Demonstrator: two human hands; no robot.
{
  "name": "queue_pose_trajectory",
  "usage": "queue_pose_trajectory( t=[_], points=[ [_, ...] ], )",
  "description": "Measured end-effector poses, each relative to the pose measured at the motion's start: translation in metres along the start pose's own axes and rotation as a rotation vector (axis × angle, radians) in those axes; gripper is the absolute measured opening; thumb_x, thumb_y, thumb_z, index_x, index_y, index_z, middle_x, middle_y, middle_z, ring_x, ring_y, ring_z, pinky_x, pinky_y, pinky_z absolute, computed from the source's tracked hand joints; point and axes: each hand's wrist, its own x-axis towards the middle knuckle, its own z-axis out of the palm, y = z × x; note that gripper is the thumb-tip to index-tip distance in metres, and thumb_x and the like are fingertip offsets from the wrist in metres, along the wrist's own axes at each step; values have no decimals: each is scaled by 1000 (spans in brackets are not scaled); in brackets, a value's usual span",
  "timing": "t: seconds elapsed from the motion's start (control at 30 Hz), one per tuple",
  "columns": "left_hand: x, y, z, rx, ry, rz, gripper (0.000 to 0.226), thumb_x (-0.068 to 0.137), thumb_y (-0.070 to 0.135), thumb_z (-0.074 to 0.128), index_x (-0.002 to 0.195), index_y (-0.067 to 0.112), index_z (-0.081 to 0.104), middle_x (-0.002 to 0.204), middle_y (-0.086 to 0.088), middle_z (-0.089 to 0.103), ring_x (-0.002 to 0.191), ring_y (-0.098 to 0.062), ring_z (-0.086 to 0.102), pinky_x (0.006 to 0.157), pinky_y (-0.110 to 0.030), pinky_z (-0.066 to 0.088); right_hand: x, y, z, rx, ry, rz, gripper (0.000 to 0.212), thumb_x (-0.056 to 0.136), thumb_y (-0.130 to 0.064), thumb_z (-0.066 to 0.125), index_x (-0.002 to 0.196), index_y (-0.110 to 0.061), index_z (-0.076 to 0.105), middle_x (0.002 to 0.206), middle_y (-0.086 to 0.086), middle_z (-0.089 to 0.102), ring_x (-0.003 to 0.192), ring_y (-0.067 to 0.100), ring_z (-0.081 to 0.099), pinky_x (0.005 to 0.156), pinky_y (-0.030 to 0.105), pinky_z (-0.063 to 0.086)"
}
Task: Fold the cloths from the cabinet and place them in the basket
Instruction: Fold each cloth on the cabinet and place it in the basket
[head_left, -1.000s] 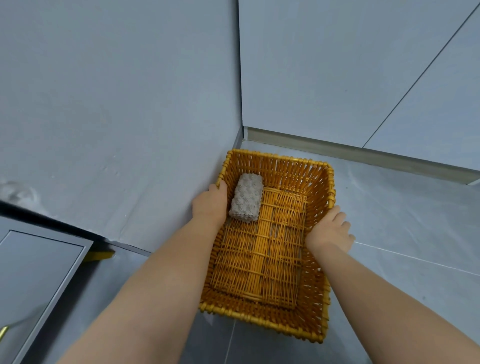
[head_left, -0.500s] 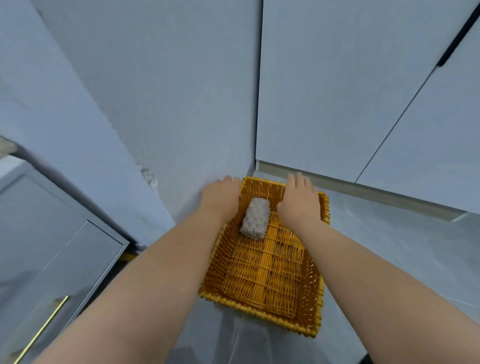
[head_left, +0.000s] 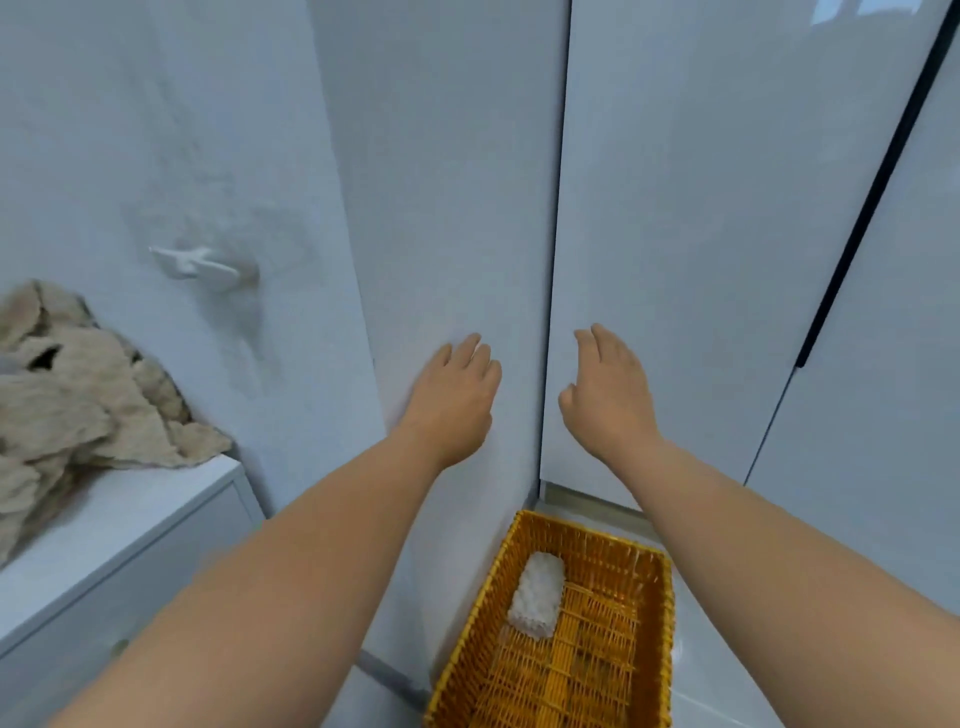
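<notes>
An orange wicker basket (head_left: 649, 639) stands on the floor in the corner, at the bottom of the view. One folded grey-white cloth (head_left: 537, 595) lies inside it near the far left corner. A heap of crumpled beige cloths (head_left: 78, 405) sits on a white cabinet top (head_left: 130, 514) at the left. My left hand (head_left: 454, 400) and my right hand (head_left: 605, 395) are raised in front of the grey panels, well above the basket. Both have relaxed, straight fingers and hold nothing.
Tall grey cabinet doors (head_left: 701, 234) fill the wall ahead and to the right, with a dark vertical gap. A white hook (head_left: 200, 265) sticks out of the wall at the left. Grey tiled floor (head_left: 727, 675) lies right of the basket.
Both hands have left the basket rim and risen in front of the panels. The view has tilted up, so the cabinet top with the beige cloths now shows at the left.
</notes>
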Motion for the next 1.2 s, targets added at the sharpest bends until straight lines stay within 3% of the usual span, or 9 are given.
queue_pose_trajectory(
  t=[0.2,0.27,0.4,0.53,0.67,0.77,0.87,1.07,1.2],
  points=[
    [19,-41,-80,212,122,-49,57,98,26,26,149,4,14,158,-15,8,146,-31,-8,116,-50,-1,42,-31,-68,33,205,-86,61,89,-12,48,145,-2,28,154,18,23,142,31,21,117,39,15],
    [20,-56,-98,258,211,-42,56,96,25,30,148,3,22,157,-15,16,147,-32,-2,116,-52,2,50,-42,-86,52,245,-100,60,90,-14,47,145,-3,28,154,17,22,143,30,21,118,40,15],
    [11,-88,-131,392,371,8,53,82,24,47,130,3,55,139,-15,51,139,-32,32,112,-54,20,62,-68,-112,115,332,-156,59,92,-17,48,146,-4,27,155,15,20,143,28,18,119,39,13],
    [-12,-129,-157,425,442,17,56,87,26,34,134,0,49,145,-16,43,140,-32,31,112,-52,14,68,-101,-122,205,422,-217,55,91,-15,52,142,-2,35,152,17,27,141,31,24,117,43,19],
    [-42,-165,-168,470,430,11,60,91,34,32,143,5,34,154,-13,28,144,-29,19,113,-53,12,68,-134,-123,267,546,-322,51,83,-11,57,131,3,45,144,23,38,133,35,32,109,54,32],
    [-62,-185,-171,500,391,-18,61,93,37,30,146,6,26,155,-12,25,144,-28,15,114,-52,8,65,-167,-128,278,601,-429,50,84,-20,45,129,0,44,144,21,39,135,32,29,111,51,27],
    [-87,-207,-169,521,333,-85,62,93,38,30,146,5,29,155,-13,26,144,-28,18,114,-53,10,63,-207,-133,251,634,-554,51,83,-25,41,129,-3,42,144,20,39,137,31,28,112,48,23],
    [-131,-246,-154,553,219,-241,64,92,41,25,145,6,34,154,-12,29,144,-29,23,113,-53,9,65,-267,-123,126,589,-679,56,81,-27,38,130,-1,41,144,23,40,138,34,30,114,42,12],
    [-157,-269,-136,528,147,-313,65,91,43,22,146,10,33,154,-11,29,144,-29,22,114,-55,9,67,-300,-96,94,497,-663,58,81,-29,37,130,1,45,144,23,41,137,35,33,113,47,23]
  ],
)
